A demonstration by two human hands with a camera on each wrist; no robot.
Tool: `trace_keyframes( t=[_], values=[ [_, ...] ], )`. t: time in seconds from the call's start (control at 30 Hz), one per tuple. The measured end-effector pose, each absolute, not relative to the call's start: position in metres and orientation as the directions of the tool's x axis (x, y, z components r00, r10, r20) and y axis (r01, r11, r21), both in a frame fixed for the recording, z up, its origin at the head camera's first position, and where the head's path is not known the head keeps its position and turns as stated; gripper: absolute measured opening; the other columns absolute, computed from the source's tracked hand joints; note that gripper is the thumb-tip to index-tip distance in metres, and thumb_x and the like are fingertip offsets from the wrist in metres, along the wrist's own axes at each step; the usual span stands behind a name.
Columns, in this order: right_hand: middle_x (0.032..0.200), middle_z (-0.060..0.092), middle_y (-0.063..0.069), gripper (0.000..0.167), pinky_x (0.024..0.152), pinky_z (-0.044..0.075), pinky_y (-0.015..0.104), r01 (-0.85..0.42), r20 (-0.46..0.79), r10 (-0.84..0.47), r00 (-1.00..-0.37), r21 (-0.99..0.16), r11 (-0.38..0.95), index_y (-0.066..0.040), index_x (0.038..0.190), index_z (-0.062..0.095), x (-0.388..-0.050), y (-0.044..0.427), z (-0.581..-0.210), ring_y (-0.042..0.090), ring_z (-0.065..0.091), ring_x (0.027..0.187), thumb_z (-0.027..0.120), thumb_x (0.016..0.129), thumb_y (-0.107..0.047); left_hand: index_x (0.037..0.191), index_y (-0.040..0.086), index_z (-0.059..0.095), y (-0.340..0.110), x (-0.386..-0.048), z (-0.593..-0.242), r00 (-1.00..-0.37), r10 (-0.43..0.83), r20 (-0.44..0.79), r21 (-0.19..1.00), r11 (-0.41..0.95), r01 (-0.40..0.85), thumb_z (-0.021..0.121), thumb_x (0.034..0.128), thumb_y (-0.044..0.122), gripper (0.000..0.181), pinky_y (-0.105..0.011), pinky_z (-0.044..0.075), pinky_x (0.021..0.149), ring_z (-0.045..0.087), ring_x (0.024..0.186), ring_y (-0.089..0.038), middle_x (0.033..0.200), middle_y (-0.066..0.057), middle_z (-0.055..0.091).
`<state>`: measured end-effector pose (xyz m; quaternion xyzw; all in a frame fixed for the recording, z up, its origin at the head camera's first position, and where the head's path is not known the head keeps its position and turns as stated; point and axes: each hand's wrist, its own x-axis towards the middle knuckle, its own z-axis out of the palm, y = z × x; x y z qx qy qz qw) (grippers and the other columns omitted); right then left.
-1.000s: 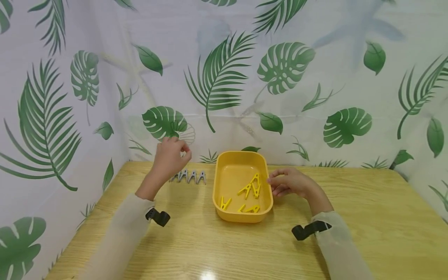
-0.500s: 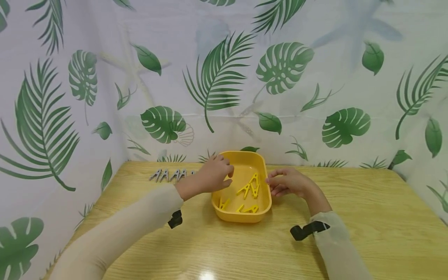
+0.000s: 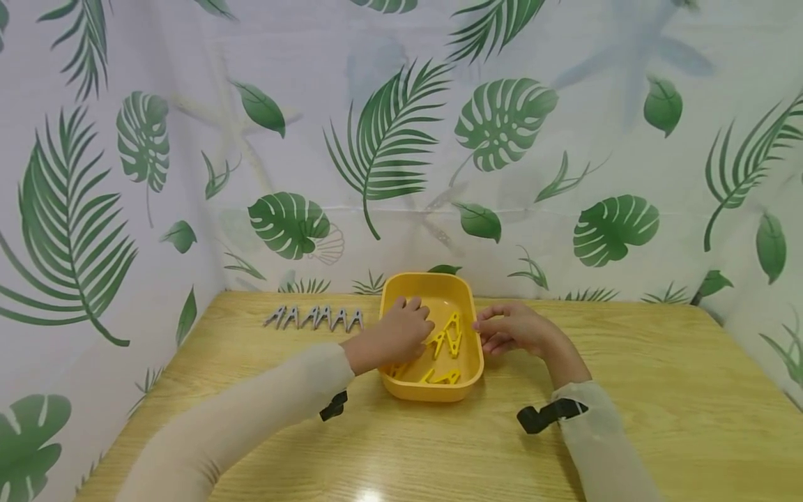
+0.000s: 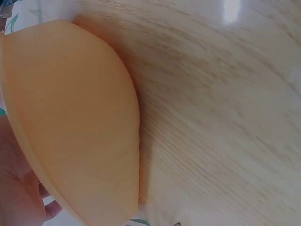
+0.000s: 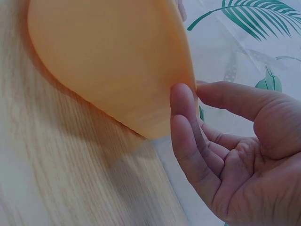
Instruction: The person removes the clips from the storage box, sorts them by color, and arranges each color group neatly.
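A yellow plastic basin (image 3: 433, 394) stands on the table with several yellow clothespins (image 3: 454, 344) inside. My left hand (image 3: 401, 331) reaches over the basin's left side and down into it, fingers spread and slightly bent, close to the yellow clothespins. Its fingertips are partly hidden, and I see nothing gripped in it. At the basin's right rim is my right hand (image 3: 517, 328); in the right wrist view its thumb and a fingertip (image 5: 181, 96) pinch the rim. A row of several grey clothespins (image 3: 323, 317) stands on the table left of the basin.
The wooden table (image 3: 433, 453) ends at a white leaf-print cloth (image 3: 376, 230) close behind the basin. Black straps with small cameras (image 3: 533, 418) sit on both wrists.
My left hand has moved from above the grey clothespins rightward, then down into the basin. My right hand stays at the rim.
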<state>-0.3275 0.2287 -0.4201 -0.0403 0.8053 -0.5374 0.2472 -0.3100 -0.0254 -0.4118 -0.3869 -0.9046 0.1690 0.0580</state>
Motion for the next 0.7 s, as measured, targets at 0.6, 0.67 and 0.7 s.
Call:
trace_keyframes(
  t=[0.6,0.67,0.7],
  values=[
    [0.081,0.071,0.004,0.036,0.073,0.061,0.031,0.188,-0.351,-0.331,-0.876,-0.880,0.436,0.004,0.124,0.055,-0.325,0.228,-0.417,0.013,0.069,0.067,0.063,0.101,-0.024,0.115,0.019,0.072,-0.019,-0.313,-0.427,-0.725,0.689,-0.012,-0.359,0.674,0.646,0.057,0.1033,0.033,0.024,-0.034,0.028,0.081,0.035,0.089,-0.019,0.109,-0.001,0.064],
    [0.081,0.071,0.004,0.037,0.073,0.061,0.030,0.190,-0.353,-0.332,-0.875,-0.880,0.435,0.004,0.124,0.055,-0.325,0.228,-0.417,0.013,0.070,0.067,0.063,0.101,-0.024,0.115,0.018,0.072,-0.018,-0.314,-0.427,-0.733,0.680,-0.020,-0.348,0.683,0.643,0.056,0.1040,0.033,0.025,-0.034,0.028,0.081,0.036,0.090,-0.018,0.110,-0.001,0.064],
    [0.081,0.071,0.004,0.037,0.072,0.061,0.029,0.189,-0.353,-0.333,-0.875,-0.880,0.436,0.004,0.124,0.055,-0.325,0.228,-0.417,0.013,0.070,0.068,0.063,0.101,-0.024,0.116,0.018,0.072,-0.017,-0.313,-0.427,-0.737,0.676,-0.024,-0.346,0.686,0.640,0.055,0.1044,0.033,0.026,-0.033,0.029,0.081,0.037,0.090,-0.018,0.110,-0.001,0.064]
  ],
)
